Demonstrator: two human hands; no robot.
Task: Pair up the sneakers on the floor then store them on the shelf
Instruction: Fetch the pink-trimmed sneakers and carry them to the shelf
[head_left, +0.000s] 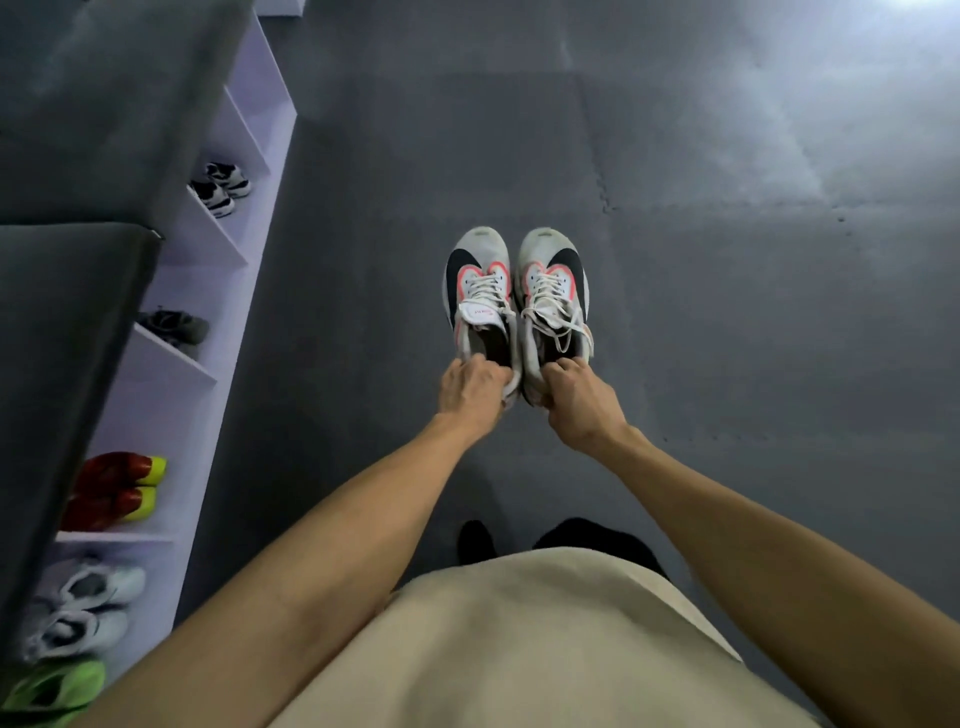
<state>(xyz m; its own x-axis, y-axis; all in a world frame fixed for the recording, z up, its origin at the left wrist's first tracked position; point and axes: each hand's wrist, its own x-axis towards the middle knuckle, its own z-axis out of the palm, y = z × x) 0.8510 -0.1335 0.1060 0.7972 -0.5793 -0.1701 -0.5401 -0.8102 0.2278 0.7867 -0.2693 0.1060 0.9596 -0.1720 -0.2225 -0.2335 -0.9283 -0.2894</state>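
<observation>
The floor (701, 312) is dark grey foam matting, its tiles joined along jigsaw seams, with a pale glare in the far right corner. Along the left runs a white shelf (228, 291) split by thin flat boards into open compartments, topped by dark grey cushions (67, 332). In its compartments sit a black-and-white pair (221, 187), a dark pair (176, 326), a red pair with yellow toes (117, 491), a pale grey pair (85, 605) and a bright green shoe (54, 688) at the bottom edge. Out over the middle of the mat, well apart from the shelf, the left hand (470, 392) grips the heel of the left sneaker (478, 291) with fingers curled over the collar, and the right hand (579, 402) grips the heel of the right sneaker (553, 291) the same way. The two are white with black side panels and coral trim round loose laces, held side by side, touching, toes pointing away. Bare mat lies open on every side of them.
</observation>
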